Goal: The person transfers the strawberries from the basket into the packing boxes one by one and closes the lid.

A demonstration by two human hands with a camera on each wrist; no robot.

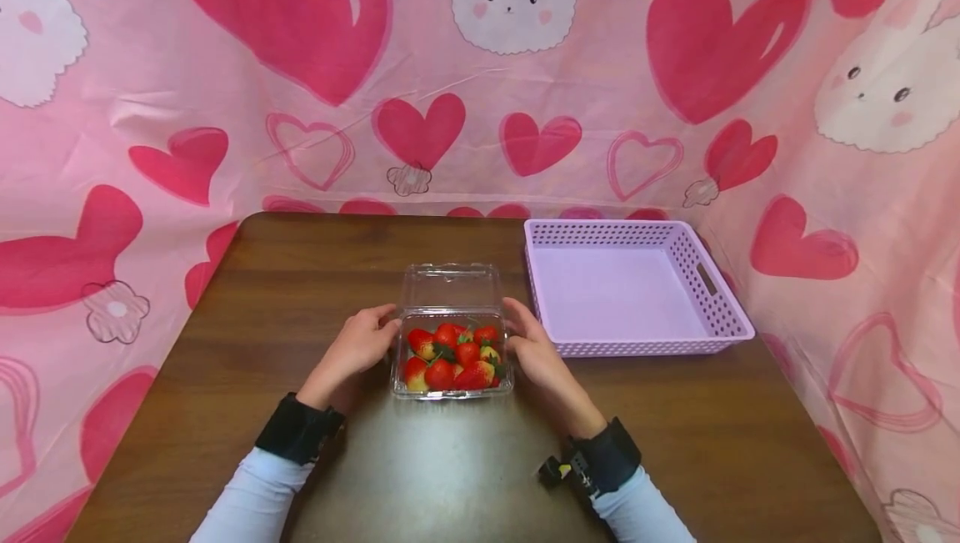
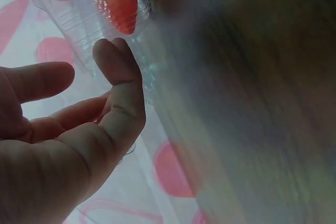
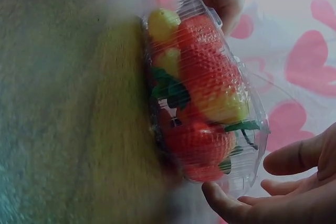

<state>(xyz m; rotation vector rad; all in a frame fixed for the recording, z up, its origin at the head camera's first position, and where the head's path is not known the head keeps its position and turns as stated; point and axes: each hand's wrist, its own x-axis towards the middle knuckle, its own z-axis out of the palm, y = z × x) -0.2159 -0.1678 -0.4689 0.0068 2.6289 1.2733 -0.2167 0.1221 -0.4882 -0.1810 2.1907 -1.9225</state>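
Filling the lower half of the head view, a dark brown wood-grain desk [image 1: 315, 293] stands in a corner hung all round with a pink cloth [image 1: 150, 67] printed with red hearts, outlined hearts and white bunny faces; the cloth drops behind the far edge of the desk and down both sides. On the right part of the desk, toward the far edge, sits a lilac basket [image 1: 720, 301] with perforated walls and a slot handle in its right wall; nothing shows inside it. Just left of the basket, near the middle of the desk, stands a clear plastic box [image 1: 452, 389] whose hinged lid [image 1: 450, 284] is thrown back and lies open on the far side. The box holds strawberries [image 1: 450, 357], mostly red with some yellow patches and green leaves, packed close together. The left hand [image 1: 358, 344] lies against the left wall of the box, its fingers loosely bent and reaching to the far left corner; in the left wrist view the fingers are spread and gently curved with a fingertip at the plastic, and whether they grip it cannot be told. The right hand [image 1: 534, 348] lies against the right wall in the same way; the right wrist view shows its fingers relaxed and slightly curled, the tips at the box rim. Both wrists wear black bands over pale blue sleeves.
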